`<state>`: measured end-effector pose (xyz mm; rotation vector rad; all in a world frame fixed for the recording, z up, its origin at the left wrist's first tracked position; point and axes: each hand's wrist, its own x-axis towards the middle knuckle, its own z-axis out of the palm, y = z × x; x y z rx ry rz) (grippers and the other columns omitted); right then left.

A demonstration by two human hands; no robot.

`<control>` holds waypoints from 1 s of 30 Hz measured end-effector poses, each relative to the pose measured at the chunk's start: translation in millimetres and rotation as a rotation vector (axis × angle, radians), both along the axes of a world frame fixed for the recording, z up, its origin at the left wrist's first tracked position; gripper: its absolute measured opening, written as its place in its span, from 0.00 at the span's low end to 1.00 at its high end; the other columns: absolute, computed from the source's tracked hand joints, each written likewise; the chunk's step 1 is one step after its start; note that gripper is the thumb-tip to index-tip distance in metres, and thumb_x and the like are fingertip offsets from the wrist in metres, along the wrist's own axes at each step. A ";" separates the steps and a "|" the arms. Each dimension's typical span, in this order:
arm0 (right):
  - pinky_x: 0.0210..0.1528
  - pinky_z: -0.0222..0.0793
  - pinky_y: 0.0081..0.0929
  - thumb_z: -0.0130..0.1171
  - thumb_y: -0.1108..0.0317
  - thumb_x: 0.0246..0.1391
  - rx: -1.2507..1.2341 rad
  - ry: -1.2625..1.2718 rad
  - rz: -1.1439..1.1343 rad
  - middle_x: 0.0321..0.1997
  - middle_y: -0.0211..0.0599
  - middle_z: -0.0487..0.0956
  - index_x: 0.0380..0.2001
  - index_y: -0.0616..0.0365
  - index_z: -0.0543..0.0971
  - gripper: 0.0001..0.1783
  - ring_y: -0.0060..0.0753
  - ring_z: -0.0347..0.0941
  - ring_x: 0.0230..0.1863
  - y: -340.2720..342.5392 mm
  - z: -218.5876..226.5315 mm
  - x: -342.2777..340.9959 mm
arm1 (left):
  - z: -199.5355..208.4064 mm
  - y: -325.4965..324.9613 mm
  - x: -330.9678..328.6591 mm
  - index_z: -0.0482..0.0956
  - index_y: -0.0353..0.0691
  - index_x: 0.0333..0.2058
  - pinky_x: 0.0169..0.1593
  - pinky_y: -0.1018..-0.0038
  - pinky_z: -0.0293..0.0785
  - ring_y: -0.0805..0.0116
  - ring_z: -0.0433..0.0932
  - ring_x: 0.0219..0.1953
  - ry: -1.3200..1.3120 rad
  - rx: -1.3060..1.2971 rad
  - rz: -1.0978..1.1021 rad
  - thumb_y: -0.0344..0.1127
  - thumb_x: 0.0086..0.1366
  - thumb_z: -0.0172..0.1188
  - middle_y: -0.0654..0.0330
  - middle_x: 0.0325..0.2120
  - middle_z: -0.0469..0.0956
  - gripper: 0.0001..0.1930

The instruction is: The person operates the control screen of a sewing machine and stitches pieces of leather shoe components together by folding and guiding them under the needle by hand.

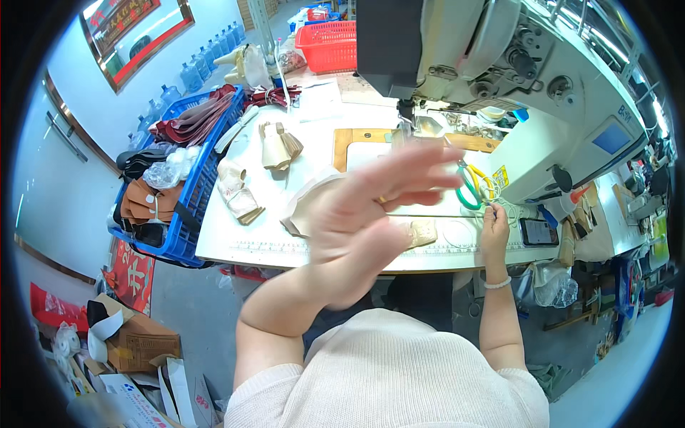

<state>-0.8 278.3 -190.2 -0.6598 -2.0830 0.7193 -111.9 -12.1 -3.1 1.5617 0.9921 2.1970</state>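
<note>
My left hand [371, 200] is raised over the table, blurred, its fingers stretched out and apart, nothing in it. Beneath it, partly covered, lies a pale beige cut piece [298, 208]. My right hand [494, 230] rests at the table's front edge, its fingertips pinched together; whatever they hold is too small to make out. Just above those fingertips lie scissors [465, 191] with green and yellow handles, tangled with pale cord [491, 187]. A small beige patterned piece [422, 233] lies between my hands. The sewing machine [556, 107] stands behind, its needle area close to my left fingertips.
Bundles of beige pieces [277, 148] lie on the table's left half. Beside it stands a blue basket [187, 227] full of cut pieces. At the back is a red basket [330, 48]. A phone [539, 232] lies right of my right hand. Cardboard boxes [139, 342] crowd the floor at left.
</note>
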 end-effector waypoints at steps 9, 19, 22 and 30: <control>0.49 0.65 0.33 0.54 0.69 0.54 0.263 -0.063 -0.085 0.43 0.45 0.73 0.34 0.63 0.78 0.08 0.46 0.70 0.43 18.1 10.9 -14.2 | -175.8 91.1 -20.0 0.68 0.35 0.52 0.52 0.61 0.66 0.51 0.70 0.50 0.725 -1.021 0.666 0.40 0.57 0.60 0.50 0.45 0.75 0.26; 0.38 0.67 0.37 0.56 0.73 0.50 0.266 0.034 -0.206 0.31 0.43 0.75 0.35 0.62 0.76 0.08 0.49 0.71 0.36 8.0 34.7 -19.8 | -174.3 88.3 -52.7 0.70 0.33 0.49 0.44 0.77 0.71 0.68 0.75 0.37 0.155 -0.955 0.164 0.34 0.56 0.62 0.58 0.37 0.75 0.23; 0.35 0.68 0.32 0.57 0.74 0.50 0.137 0.077 0.070 0.27 0.41 0.73 0.25 0.60 0.76 0.02 0.43 0.70 0.30 -24.7 43.0 -28.9 | -171.3 79.3 -55.0 0.71 0.31 0.48 0.40 0.79 0.71 0.77 0.74 0.36 -0.452 -0.757 0.056 0.31 0.63 0.53 0.56 0.35 0.77 0.16; 0.24 0.66 0.16 0.61 0.73 0.51 -0.615 0.111 0.535 0.22 0.29 0.78 0.34 0.64 0.80 0.07 0.14 0.69 0.20 -111.0 56.6 -70.3 | -140.1 64.6 -40.0 0.66 0.32 0.55 0.42 0.68 0.74 0.52 0.77 0.44 0.362 -0.658 0.729 0.23 0.59 0.51 0.44 0.44 0.75 0.23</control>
